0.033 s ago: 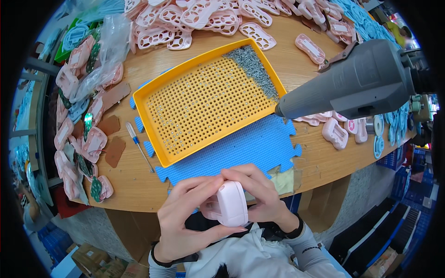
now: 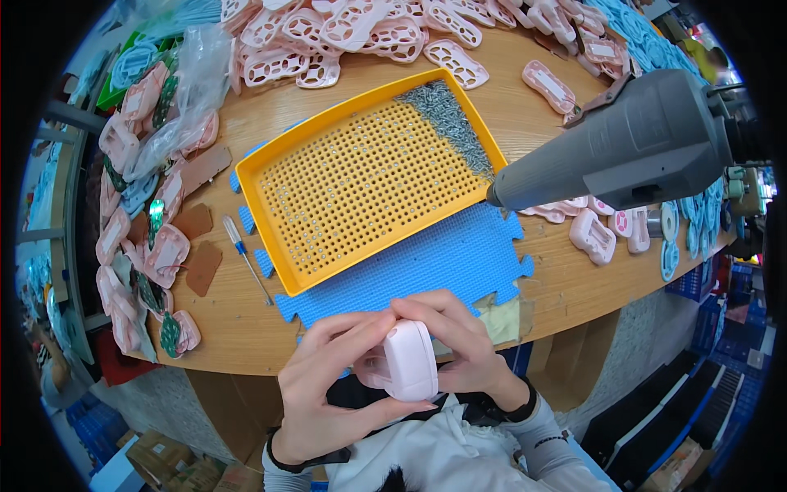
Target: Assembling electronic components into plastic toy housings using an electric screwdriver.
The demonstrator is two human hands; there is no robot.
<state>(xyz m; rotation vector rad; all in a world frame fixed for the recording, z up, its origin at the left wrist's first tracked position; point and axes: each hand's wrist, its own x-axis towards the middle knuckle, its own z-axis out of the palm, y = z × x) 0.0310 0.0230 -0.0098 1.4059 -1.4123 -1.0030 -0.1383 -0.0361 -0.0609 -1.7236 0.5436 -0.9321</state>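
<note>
Close in front of my body, both hands are wrapped round a pale pink, rounded plastic housing (image 2: pixel 412 361) held on edge. My left hand (image 2: pixel 324 385) grips it from the left, thumb along its lower end and fingers over its top. From the right, my right hand (image 2: pixel 463 340) holds it, fingertips at the upper edge, partly hidden by the housing. Just beyond lies a blue foam mat (image 2: pixel 434 250). On it rests a yellow tray (image 2: pixel 385 243) with a perforated inner plate; small screws (image 2: pixel 447 119) are heaped in its far right corner.
A grey electric screwdriver (image 2: pixel 611 148) hangs at right, its tip by the tray. Left of the tray lies a hand screwdriver (image 2: pixel 236 238). Pink shells (image 2: pixel 352 25) pile up at the back. Pink parts with green boards (image 2: pixel 168 246) line the left edge; more pink parts (image 2: pixel 592 236) lie right.
</note>
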